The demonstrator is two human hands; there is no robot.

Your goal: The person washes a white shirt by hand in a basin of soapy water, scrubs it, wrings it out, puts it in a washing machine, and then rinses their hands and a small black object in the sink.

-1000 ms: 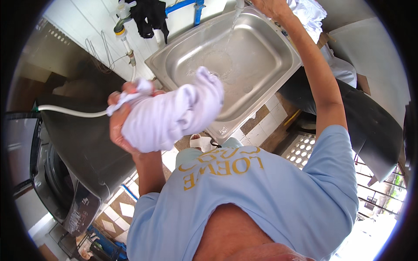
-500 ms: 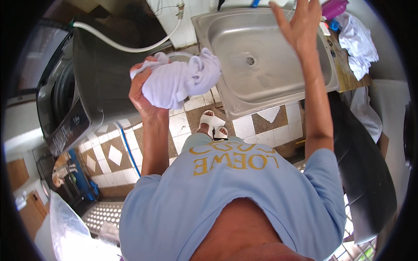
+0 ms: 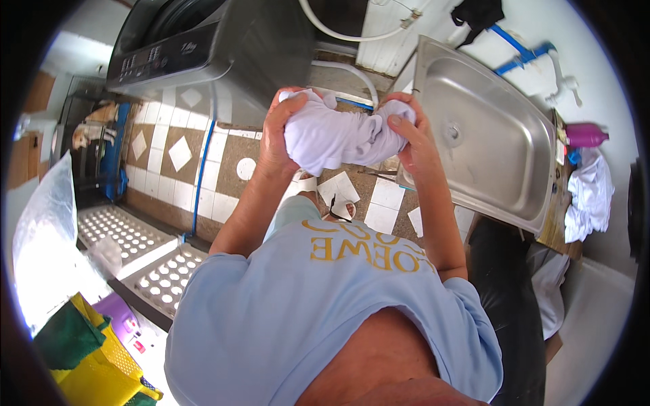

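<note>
A bundled white cloth, perhaps a garment, is stretched sideways between my hands at chest height. My left hand grips its bulky left end. Around the narrower, bunched right end my right hand is closed, thumb on top. Creases run across the cloth near the right hand. The stainless steel sink lies just right of my right hand, its drain showing and no water standing in it. Beneath the cloth are the tiled floor and my white sandals.
A dark grey washing machine stands at the upper left, with a white hose beside it. Blue pipes lead to a white tap. Right of the sink are a purple bottle and another white cloth. A yellow-green bag is lower left.
My right hand has come down from over the sink and taken hold of the cloth's right end. The view has turned left, so the sink now appears further right.
</note>
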